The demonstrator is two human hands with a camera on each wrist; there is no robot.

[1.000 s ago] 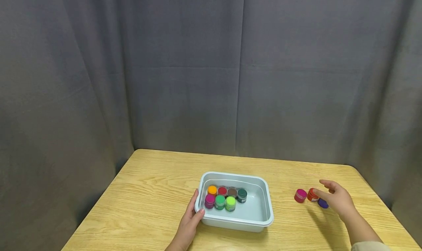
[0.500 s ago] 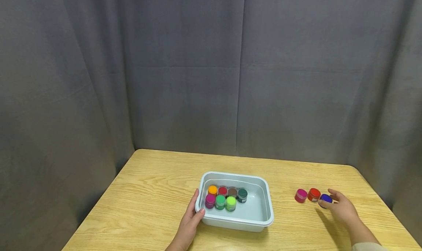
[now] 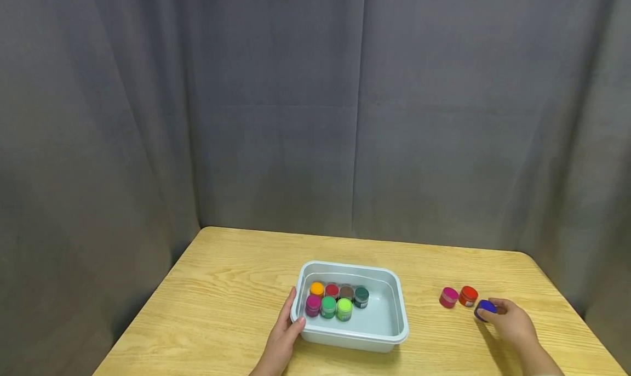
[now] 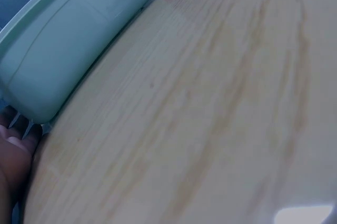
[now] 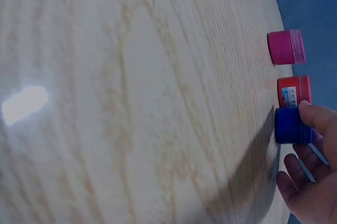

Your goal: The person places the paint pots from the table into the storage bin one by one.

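My left hand (image 3: 282, 337) holds the left side of a pale blue-grey plastic tub (image 3: 355, 340), thumb at the rim. In the left wrist view, the fingers (image 4: 20, 126) lie against the tub's end. Seven or so would be too exact, so: several small paint jars with coloured lids, among them an orange one (image 3: 317, 288) and a lime one (image 3: 344, 307), stand in two rows toward the tub's left. On the right, my right hand (image 3: 514, 322) pinches a blue paint jar (image 3: 485, 308) between thumb and fingers. In the right wrist view, the thumb is at its lid.
A red paint jar (image 3: 468, 295) and a magenta paint jar (image 3: 448, 297) stand upright on the wooden table (image 3: 246, 266), left of the blue one. Grey curtains (image 3: 276, 146) hang behind the table and along both sides.
My right hand has moved from beside the red jar to the blue jar and now pinches it. The blue jar has shifted slightly toward the front. The left hand stays on the tub.
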